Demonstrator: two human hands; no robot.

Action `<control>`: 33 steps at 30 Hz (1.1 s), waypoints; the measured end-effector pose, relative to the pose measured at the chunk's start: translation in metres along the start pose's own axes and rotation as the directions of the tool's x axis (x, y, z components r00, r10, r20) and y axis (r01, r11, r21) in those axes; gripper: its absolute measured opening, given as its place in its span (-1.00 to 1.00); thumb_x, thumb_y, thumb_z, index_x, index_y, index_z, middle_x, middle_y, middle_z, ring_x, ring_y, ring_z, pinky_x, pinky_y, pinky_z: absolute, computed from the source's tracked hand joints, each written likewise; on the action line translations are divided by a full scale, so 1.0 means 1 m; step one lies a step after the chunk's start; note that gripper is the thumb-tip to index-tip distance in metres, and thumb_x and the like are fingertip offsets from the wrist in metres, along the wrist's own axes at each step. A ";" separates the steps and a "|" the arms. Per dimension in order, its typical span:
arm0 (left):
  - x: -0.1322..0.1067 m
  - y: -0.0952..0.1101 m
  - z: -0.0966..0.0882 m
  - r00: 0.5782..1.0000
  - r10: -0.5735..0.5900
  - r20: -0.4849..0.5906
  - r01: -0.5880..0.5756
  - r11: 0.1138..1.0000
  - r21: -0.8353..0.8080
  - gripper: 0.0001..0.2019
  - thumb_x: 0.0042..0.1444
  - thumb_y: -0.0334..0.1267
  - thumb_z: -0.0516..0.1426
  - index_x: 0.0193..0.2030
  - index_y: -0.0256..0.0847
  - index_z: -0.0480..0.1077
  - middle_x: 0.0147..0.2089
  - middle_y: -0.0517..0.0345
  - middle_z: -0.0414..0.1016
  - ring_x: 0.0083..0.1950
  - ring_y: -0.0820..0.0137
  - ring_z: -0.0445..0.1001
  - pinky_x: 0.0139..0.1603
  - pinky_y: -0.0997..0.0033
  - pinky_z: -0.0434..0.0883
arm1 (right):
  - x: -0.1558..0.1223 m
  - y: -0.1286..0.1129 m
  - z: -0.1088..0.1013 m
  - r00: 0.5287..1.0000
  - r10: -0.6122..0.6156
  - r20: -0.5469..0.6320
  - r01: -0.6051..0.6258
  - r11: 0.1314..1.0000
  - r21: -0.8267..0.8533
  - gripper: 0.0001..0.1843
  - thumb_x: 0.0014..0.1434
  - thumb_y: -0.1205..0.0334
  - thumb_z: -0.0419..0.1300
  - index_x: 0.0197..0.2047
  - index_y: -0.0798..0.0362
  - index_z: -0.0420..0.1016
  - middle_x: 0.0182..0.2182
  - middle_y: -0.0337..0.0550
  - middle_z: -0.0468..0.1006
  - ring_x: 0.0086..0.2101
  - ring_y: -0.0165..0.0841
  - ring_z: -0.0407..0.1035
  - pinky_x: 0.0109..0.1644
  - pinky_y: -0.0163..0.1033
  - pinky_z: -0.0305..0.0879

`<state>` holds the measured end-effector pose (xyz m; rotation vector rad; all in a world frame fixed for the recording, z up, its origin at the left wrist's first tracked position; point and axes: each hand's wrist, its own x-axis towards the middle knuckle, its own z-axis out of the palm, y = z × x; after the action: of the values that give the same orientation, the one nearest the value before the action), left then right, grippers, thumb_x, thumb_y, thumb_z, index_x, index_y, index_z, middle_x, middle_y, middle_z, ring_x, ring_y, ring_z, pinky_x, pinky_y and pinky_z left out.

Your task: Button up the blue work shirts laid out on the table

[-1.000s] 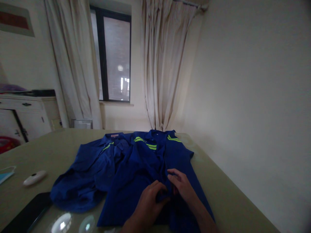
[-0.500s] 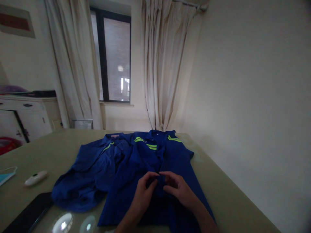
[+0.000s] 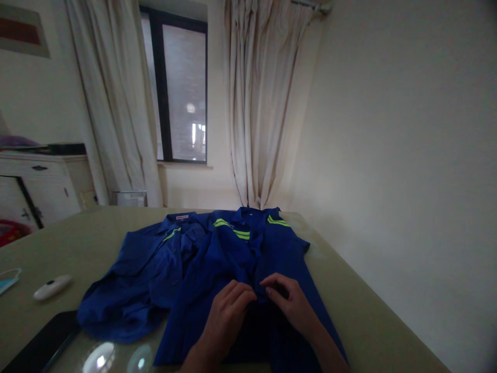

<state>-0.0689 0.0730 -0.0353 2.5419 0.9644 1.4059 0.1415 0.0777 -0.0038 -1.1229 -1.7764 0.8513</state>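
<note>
A dark blue work jacket [image 3: 217,274] with yellow-green stripes lies front up, its collar at the far end of the table. My left hand [image 3: 229,316] is closed over the front opening, thumb and fingers together on the jacket's cloth. Close beside it, my right hand [image 3: 291,300] pinches the other front edge with thumb and index finger curved. Whether a button sits between the fingertips is too small to tell. To the left, a second blue jacket [image 3: 132,280] with similar stripes lies rumpled, partly against the first one.
On the table [image 3: 361,305] at left lie a black phone-like slab [image 3: 42,342], a white oval device [image 3: 52,287] and a blue face mask [image 3: 8,284]. A wall [image 3: 407,155] runs along the right side. Beyond are curtains [image 3: 264,103], a window [image 3: 184,93] and a white cabinet [image 3: 46,181].
My left hand has turned over and its fingers have closed lower on the jacket front. My right hand has shifted slightly right, its thumb nearer the index finger. The view has shifted slightly.
</note>
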 end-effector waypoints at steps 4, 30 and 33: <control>-0.002 -0.005 0.005 0.995 -0.035 -0.090 0.035 0.999 -0.001 -0.68 0.13 -0.64 0.02 -0.18 -0.13 0.42 -0.21 0.14 0.56 -0.19 0.34 0.47 -0.19 0.37 0.43 | -0.003 -0.007 0.000 0.996 -0.090 0.020 0.091 0.996 -0.024 -0.85 0.17 0.23 0.31 -0.16 0.00 0.55 -0.17 -0.14 0.58 -0.14 -0.24 0.45 -0.05 -0.21 0.35; -0.001 -0.009 0.003 0.962 -0.272 0.017 0.272 0.959 -0.073 -0.93 0.22 -0.39 0.20 -0.26 -0.13 0.45 -0.28 0.19 0.53 -0.23 0.36 0.50 -0.22 0.42 0.42 | -0.003 -0.002 0.008 0.997 0.033 0.071 -0.033 0.999 0.006 -0.76 0.13 0.10 0.40 -0.15 -0.02 0.58 -0.33 -0.23 0.59 -0.28 -0.28 0.45 -0.16 -0.25 0.33; 0.001 -0.011 0.001 0.928 -0.373 0.003 0.368 0.916 -0.161 -0.95 0.21 -0.33 0.21 -0.30 -0.15 0.44 -0.30 0.20 0.53 -0.25 0.37 0.52 -0.22 0.43 0.44 | -0.005 -0.007 0.006 0.997 -0.031 0.066 0.038 0.995 -0.098 -0.87 0.18 0.17 0.35 -0.19 -0.04 0.63 -0.29 -0.20 0.60 -0.24 -0.26 0.47 -0.09 -0.21 0.35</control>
<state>-0.0736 0.0825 -0.0390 2.0897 1.2076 1.3454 0.1351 0.0702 -0.0019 -1.1361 -1.9035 0.7941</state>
